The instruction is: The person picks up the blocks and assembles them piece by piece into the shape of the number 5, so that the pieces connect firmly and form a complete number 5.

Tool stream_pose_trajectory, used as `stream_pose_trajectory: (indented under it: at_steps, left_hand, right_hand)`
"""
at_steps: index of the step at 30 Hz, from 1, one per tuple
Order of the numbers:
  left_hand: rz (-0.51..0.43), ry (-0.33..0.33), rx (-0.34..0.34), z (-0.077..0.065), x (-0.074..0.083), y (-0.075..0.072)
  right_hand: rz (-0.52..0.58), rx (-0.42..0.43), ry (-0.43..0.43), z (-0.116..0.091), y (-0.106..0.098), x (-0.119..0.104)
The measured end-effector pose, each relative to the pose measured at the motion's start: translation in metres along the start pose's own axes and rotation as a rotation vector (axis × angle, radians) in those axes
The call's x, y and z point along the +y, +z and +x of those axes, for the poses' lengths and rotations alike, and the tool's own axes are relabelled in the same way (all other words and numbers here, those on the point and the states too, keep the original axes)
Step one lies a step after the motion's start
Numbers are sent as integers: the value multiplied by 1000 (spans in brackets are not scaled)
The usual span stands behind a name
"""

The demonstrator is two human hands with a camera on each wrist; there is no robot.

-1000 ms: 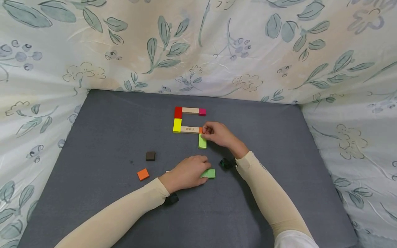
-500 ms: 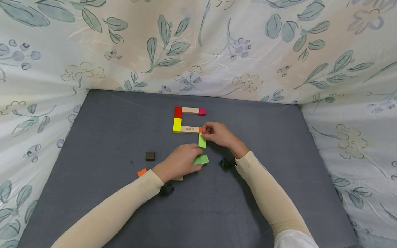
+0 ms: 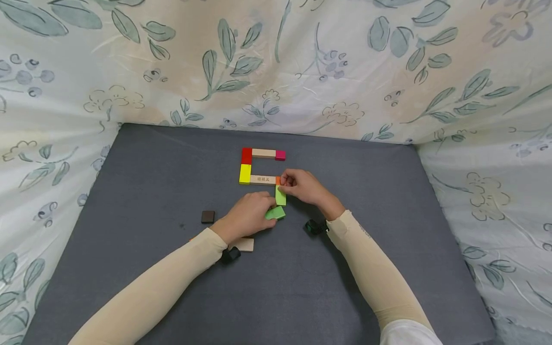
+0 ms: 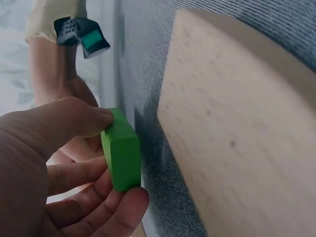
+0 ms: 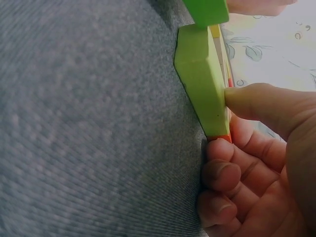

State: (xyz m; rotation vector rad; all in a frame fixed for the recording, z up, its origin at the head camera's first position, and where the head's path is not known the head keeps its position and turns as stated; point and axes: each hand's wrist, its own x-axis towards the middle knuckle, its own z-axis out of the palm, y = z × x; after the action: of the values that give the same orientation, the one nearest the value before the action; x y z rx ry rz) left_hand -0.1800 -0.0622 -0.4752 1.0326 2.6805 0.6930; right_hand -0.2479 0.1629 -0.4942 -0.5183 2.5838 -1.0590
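Note:
My left hand (image 3: pixel 247 215) pinches a green block (image 4: pixel 123 150) between thumb and fingers. In the head view the block sits at a slant just below the end of a yellow-green block (image 3: pixel 281 196); in the right wrist view it overlaps that block's end. My right hand (image 3: pixel 307 188) has its thumb on the yellow-green block and its curled fingers at the small orange block (image 3: pixel 278 180) at the far end. From there a wooden block (image 3: pixel 263 179) with printed characters leads left to a yellow block (image 3: pixel 245 174), a red block (image 3: pixel 246 155), another wooden block (image 3: pixel 264 153) and a magenta block (image 3: pixel 280 155).
A dark brown block (image 3: pixel 208 217) lies left of my left hand. A loose wooden block (image 3: pixel 245 245) is under that wrist, beside the black wrist camera (image 3: pixel 231 255). An orange block is mostly hidden by the left sleeve. Patterned cloth (image 3: pixel 276 67) borders the grey table (image 3: pixel 388 182).
My left hand has carried the green block away from near the front, up and left to the yellow-green block's near end, turning it slightly. The right hand has stayed in place.

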Motion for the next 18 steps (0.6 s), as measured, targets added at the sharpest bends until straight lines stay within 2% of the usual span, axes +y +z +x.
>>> stream_pose_trajectory:
  at_steps: [18]
  left_hand:
    - [-3, -18, -34, 6, -3, 3]
  right_hand:
    - [-1, 5, -10, -1, -1, 0]
